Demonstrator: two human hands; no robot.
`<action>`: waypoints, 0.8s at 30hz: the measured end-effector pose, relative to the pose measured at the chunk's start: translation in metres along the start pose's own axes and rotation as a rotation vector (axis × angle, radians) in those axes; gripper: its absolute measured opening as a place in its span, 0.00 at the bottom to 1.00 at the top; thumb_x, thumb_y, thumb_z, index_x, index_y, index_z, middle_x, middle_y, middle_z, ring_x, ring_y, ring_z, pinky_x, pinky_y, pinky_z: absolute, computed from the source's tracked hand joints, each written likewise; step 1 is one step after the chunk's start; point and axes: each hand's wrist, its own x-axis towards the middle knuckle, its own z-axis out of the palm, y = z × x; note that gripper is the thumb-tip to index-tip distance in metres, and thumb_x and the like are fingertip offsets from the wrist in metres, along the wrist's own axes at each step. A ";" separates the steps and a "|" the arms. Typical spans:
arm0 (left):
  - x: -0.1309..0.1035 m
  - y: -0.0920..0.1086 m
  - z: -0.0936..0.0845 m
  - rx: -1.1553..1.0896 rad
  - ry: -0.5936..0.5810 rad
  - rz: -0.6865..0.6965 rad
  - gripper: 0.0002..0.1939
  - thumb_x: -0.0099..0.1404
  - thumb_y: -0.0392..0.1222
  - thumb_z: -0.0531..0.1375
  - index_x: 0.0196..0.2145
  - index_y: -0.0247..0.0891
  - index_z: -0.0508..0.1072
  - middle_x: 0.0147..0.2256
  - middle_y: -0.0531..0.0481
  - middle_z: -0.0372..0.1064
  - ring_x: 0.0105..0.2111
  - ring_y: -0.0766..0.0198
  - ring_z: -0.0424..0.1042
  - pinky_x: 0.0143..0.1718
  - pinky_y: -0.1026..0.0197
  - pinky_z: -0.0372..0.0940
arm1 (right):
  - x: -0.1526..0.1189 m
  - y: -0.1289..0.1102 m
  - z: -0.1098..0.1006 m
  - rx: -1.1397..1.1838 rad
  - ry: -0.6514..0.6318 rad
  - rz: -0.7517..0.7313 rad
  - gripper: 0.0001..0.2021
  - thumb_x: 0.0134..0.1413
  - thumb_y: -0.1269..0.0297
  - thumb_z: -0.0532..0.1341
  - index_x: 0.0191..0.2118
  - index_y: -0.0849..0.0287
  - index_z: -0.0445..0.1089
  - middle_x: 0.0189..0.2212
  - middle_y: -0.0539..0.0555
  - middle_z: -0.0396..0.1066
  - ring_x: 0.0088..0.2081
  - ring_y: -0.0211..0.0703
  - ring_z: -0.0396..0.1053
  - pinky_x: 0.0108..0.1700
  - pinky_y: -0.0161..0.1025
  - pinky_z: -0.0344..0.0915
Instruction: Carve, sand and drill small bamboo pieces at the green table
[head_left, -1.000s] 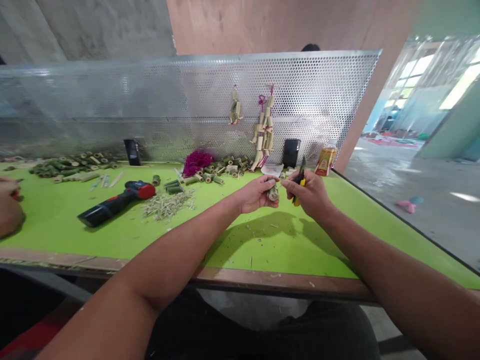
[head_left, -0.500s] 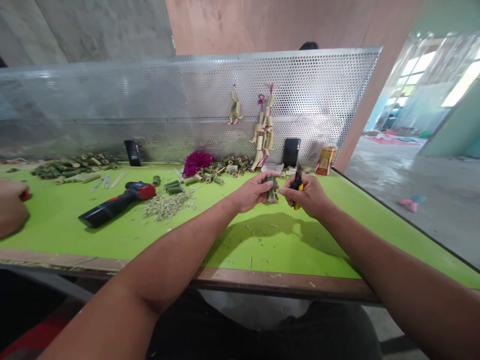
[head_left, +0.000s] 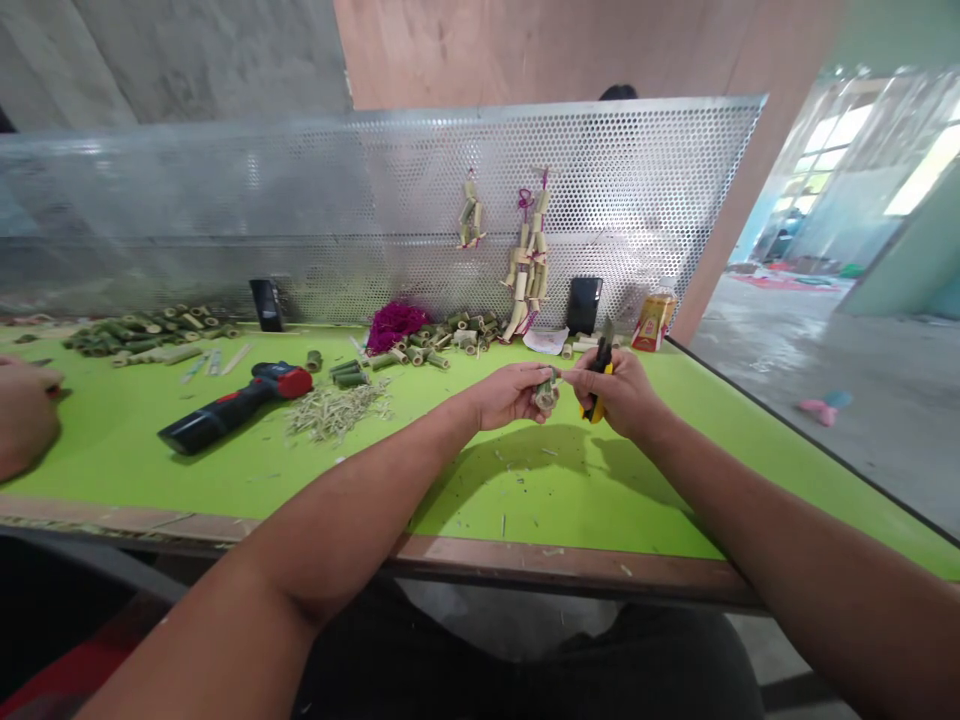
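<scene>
Between the fingers of my left hand (head_left: 506, 396) is a short green bamboo piece (head_left: 546, 394), its cut end turned toward me. My right hand (head_left: 621, 390) is wrapped round a black and yellow utility knife (head_left: 598, 380), its blade pointing up and away. The right thumb reaches left to the bamboo's edge. Both hands are above the green tabletop (head_left: 517, 510), where small shavings lie scattered below them.
A cordless drill (head_left: 236, 408) lies left beside a heap of bamboo shavings (head_left: 334, 410). Bamboo pieces and purple string (head_left: 396, 326) are at the back, with a phone (head_left: 583, 305) and a bottle (head_left: 655, 317). Another person's hand (head_left: 26, 415) is at far left. Bamboo figures (head_left: 529, 262) hang on the perforated panel.
The bamboo piece has tilted in my left hand, so its end now faces me. My right thumb has moved left against it. The other person's hand has shifted slightly.
</scene>
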 end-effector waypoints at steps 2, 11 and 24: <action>0.001 -0.001 0.000 0.009 0.009 -0.055 0.09 0.66 0.43 0.55 0.37 0.33 0.68 0.25 0.51 0.66 0.20 0.68 0.69 0.21 0.66 0.66 | 0.001 0.000 0.001 0.024 0.025 0.005 0.16 0.43 0.52 0.70 0.26 0.56 0.64 0.13 0.45 0.61 0.15 0.35 0.57 0.17 0.35 0.55; 0.005 -0.005 0.000 0.028 0.103 -0.174 0.12 0.67 0.45 0.53 0.38 0.33 0.70 0.22 0.52 0.67 0.18 0.70 0.66 0.19 0.67 0.64 | 0.002 0.001 0.003 0.126 0.034 0.034 0.16 0.41 0.55 0.70 0.25 0.56 0.62 0.14 0.44 0.60 0.15 0.34 0.58 0.18 0.34 0.55; 0.003 0.005 -0.010 0.908 0.538 0.667 0.15 0.52 0.38 0.68 0.40 0.37 0.77 0.41 0.46 0.75 0.42 0.62 0.72 0.48 0.55 0.65 | 0.010 0.008 -0.016 -0.192 0.181 0.015 0.17 0.43 0.51 0.70 0.31 0.58 0.68 0.17 0.44 0.60 0.16 0.31 0.55 0.17 0.31 0.54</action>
